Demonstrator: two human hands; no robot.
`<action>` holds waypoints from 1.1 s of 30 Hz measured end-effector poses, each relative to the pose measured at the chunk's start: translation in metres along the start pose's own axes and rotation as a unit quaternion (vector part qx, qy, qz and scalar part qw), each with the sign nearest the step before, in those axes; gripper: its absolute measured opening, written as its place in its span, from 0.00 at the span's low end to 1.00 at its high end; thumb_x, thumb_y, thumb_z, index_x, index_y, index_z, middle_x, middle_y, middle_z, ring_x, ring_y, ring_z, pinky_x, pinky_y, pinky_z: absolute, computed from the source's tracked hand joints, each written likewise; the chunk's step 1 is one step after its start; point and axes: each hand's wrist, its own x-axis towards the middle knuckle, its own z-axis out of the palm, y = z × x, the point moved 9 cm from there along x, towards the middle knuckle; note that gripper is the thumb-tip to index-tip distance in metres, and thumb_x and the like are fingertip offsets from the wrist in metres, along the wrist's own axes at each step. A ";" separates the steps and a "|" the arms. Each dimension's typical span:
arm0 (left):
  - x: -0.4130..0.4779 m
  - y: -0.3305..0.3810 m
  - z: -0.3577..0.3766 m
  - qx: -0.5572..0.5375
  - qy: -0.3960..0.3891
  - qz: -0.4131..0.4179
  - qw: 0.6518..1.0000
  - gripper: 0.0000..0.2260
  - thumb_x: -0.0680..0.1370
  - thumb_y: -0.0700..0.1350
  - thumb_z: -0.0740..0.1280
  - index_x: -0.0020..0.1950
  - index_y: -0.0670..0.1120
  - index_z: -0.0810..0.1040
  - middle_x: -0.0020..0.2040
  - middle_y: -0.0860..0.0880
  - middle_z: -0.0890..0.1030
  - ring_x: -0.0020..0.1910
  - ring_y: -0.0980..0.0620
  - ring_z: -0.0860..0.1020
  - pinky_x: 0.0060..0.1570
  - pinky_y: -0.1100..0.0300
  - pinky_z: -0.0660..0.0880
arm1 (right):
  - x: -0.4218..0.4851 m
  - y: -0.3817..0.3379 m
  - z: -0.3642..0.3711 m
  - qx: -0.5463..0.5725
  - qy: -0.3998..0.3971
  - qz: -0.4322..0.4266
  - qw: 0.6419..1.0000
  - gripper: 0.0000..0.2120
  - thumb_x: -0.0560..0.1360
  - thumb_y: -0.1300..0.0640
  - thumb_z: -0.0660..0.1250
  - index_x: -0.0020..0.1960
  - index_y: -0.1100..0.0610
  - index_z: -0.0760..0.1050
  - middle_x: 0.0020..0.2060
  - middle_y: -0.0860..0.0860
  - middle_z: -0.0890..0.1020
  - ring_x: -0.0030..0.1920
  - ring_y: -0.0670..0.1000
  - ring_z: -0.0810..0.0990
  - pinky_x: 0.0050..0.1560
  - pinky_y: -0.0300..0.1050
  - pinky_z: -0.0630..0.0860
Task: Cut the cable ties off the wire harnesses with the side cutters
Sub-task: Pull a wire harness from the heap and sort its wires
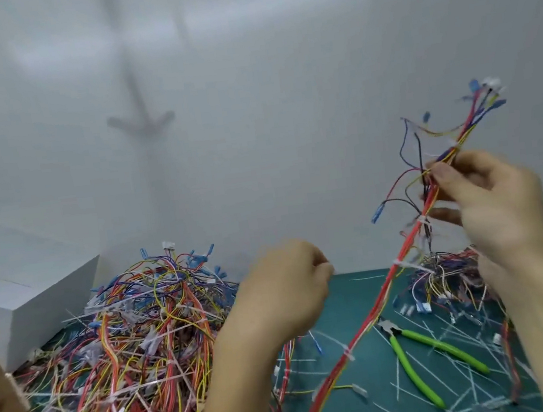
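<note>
Left hand (pixel 287 283) clenched, apparently empty, while right hand (pixel 490 197) pinches the limp, light wire harness (pixel 381 302) above side cutters (pixel 403 359) lying on the desk (pixel 354 295), best gripped beside a cable tie (pixel 421 220).

The side cutters (pixel 444 348) at 5 o'clock have smooth green plastic handles and dull grey metal jaws. The wire harness (pixel 366 318) has shiny plastic insulation; the cable ties (pixel 398 383) are pale plastic. The surface (pixel 354 298) is matt green; the box (pixel 33 299) at 9 o'clock is matt white.
</note>
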 end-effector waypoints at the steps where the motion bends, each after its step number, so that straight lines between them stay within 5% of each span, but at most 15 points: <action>1: 0.008 -0.009 0.009 -0.012 -0.002 -0.015 1.000 0.12 0.81 0.45 0.60 0.53 0.47 0.82 0.51 0.48 0.85 0.50 0.49 0.82 0.54 0.53 0.78 | 0.001 -0.003 -0.001 -0.020 0.007 -0.023 1.000 0.11 0.79 0.61 0.67 0.42 0.48 0.79 0.33 0.43 0.83 0.37 0.44 0.81 0.32 0.36 0.79; 6: 0.026 -0.069 0.079 -0.097 -0.121 -0.101 0.983 0.10 0.79 0.44 0.60 0.40 0.42 0.75 0.38 0.44 0.77 0.36 0.48 0.73 0.40 0.55 0.74 | -0.006 -0.024 0.010 -0.144 0.022 -0.144 0.979 0.07 0.80 0.58 0.65 0.46 0.48 0.76 0.37 0.42 0.81 0.39 0.46 0.81 0.39 0.44 0.80; 8: 0.023 -0.084 0.109 -0.129 -0.176 -0.126 0.968 0.08 0.80 0.47 0.61 0.43 0.47 0.75 0.39 0.45 0.73 0.40 0.50 0.70 0.43 0.56 0.70 | -0.011 -0.028 0.014 -0.161 0.022 -0.165 0.973 0.06 0.81 0.58 0.64 0.49 0.48 0.76 0.39 0.41 0.81 0.41 0.48 0.82 0.41 0.50 0.82; 10: 0.024 -0.097 0.131 -0.119 -0.214 -0.131 0.961 0.12 0.81 0.51 0.61 0.56 0.46 0.79 0.52 0.45 0.79 0.52 0.50 0.76 0.53 0.57 0.70 | -0.013 -0.034 0.014 -0.182 0.024 -0.189 0.965 0.05 0.82 0.58 0.63 0.52 0.51 0.77 0.40 0.45 0.80 0.42 0.52 0.81 0.42 0.51 0.81; 12: 0.028 -0.119 0.134 -0.072 -0.190 -0.149 0.968 0.22 0.81 0.53 0.61 0.71 0.42 0.71 0.70 0.44 0.73 0.68 0.47 0.72 0.66 0.57 0.66 | -0.013 -0.040 0.012 -0.200 0.032 -0.208 0.957 0.06 0.82 0.59 0.63 0.54 0.54 0.78 0.43 0.49 0.80 0.43 0.53 0.80 0.43 0.36 0.76; 15: 0.031 -0.161 0.121 -0.055 -0.135 -0.191 0.971 0.23 0.83 0.52 0.59 0.74 0.40 0.65 0.74 0.43 0.68 0.71 0.49 0.68 0.65 0.62 0.64 | -0.011 -0.042 0.006 -0.201 0.036 -0.206 0.957 0.07 0.82 0.60 0.62 0.55 0.56 0.79 0.44 0.50 0.80 0.40 0.47 0.78 0.39 0.22 0.67; 23: 0.035 -0.223 0.102 -0.006 -0.106 -0.177 0.978 0.21 0.84 0.52 0.57 0.75 0.46 0.66 0.75 0.47 0.68 0.73 0.51 0.67 0.69 0.62 0.61 | -0.008 -0.041 -0.004 -0.175 0.049 -0.210 0.961 0.07 0.82 0.59 0.63 0.55 0.55 0.79 0.43 0.48 0.81 0.40 0.37 0.77 0.41 0.22 0.70; 28: 0.032 -0.210 0.083 0.053 0.010 -0.091 0.994 0.15 0.83 0.51 0.61 0.68 0.49 0.74 0.64 0.49 0.79 0.62 0.51 0.77 0.58 0.62 0.69 | -0.003 -0.024 -0.005 -0.124 0.036 -0.149 0.980 0.05 0.81 0.56 0.66 0.52 0.48 0.80 0.39 0.41 0.82 0.39 0.41 0.81 0.43 0.51 0.83; 33: 0.025 -0.166 0.080 0.325 0.063 -0.071 0.941 0.09 0.81 0.49 0.57 0.58 0.51 0.72 0.55 0.48 0.83 0.54 0.44 0.81 0.45 0.54 0.74 | -0.006 -0.017 0.011 -0.093 -0.016 -0.121 0.988 0.06 0.79 0.56 0.68 0.48 0.45 0.81 0.39 0.45 0.84 0.40 0.46 0.83 0.33 0.36 0.77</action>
